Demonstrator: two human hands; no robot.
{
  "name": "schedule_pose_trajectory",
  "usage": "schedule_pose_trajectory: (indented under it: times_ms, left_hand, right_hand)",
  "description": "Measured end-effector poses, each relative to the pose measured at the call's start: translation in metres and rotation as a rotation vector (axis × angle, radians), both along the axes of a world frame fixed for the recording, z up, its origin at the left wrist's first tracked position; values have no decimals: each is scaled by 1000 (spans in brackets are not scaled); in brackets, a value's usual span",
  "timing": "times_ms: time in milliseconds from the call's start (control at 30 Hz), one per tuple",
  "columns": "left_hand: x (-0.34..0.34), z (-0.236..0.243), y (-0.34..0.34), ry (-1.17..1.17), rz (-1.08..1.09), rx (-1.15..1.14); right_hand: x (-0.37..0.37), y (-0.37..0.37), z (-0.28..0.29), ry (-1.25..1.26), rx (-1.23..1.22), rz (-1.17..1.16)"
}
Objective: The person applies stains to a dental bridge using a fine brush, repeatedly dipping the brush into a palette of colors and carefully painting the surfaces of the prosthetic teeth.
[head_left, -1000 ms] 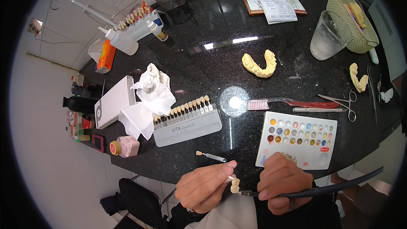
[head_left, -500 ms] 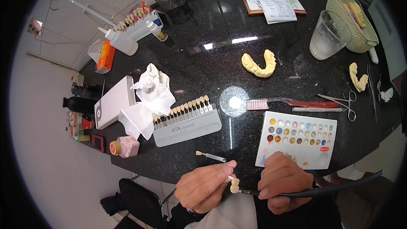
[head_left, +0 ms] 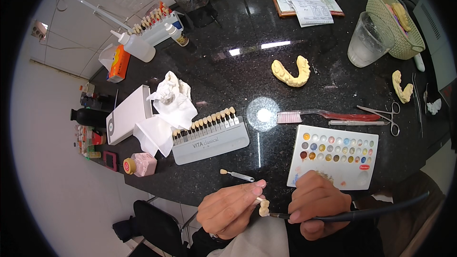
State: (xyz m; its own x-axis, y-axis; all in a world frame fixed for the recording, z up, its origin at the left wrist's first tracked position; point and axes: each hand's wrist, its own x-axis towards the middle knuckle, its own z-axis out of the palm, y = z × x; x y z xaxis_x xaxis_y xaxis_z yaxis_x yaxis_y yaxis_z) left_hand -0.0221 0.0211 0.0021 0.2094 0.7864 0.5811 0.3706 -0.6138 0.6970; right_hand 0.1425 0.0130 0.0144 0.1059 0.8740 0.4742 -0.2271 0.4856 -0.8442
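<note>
My left hand (head_left: pixel 231 207) pinches a thin white holder carrying a small cream, tooth-shaped piece (head_left: pixel 264 208). My right hand (head_left: pixel 320 204) grips a long dark brush (head_left: pixel 362 215), its tip at the lower part of that piece. Behind my right hand lies a white palette (head_left: pixel 347 171) with rows of coloured wells. A single shade tab (head_left: pixel 238 175) lies above my left hand, in front of a grey shade guide (head_left: pixel 209 147) holding several tooth tabs.
Two yellow dental models (head_left: pixel 297 81) (head_left: pixel 402 90), a pink toothbrush (head_left: pixel 347 115), scissor-like clamp (head_left: pixel 394 126), cup (head_left: pixel 362 47), basket (head_left: pixel 404 43), papers (head_left: pixel 309 12), white box (head_left: pixel 126 114), tissues (head_left: pixel 166 95) and pink jar (head_left: pixel 145 164) lie around the black counter (head_left: pixel 243 76). A black chair (head_left: pixel 152 219) stands lower left.
The far end of the brush handle has dropped slightly over the last second. Both hands and the small piece stay almost where they were.
</note>
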Motion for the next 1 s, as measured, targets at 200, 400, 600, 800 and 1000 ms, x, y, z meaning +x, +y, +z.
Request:
schedule_pose_trajectory:
  times_ms: [200, 400, 600, 800, 1000]
  left_hand:
    - [0, 0, 0, -4, -1, -5]
    - [0, -1, -1, -9, 0, -10]
    - [0, -1, -1, -5, 2, -10]
    - [0, -2, -1, -10, -3, -3]
    - [1, 0, 0, -1, 6, -2]
  right_hand:
    - [1, 4, -5, -16, 88, -5]
    - [-3, 1, -1, -4, 18, -67]
    - [-3, 2, -6, -20, 72, -106]
    - [0, 2, -4, -16, 58, -54]
    - [0, 2, -5, -17, 65, -53]
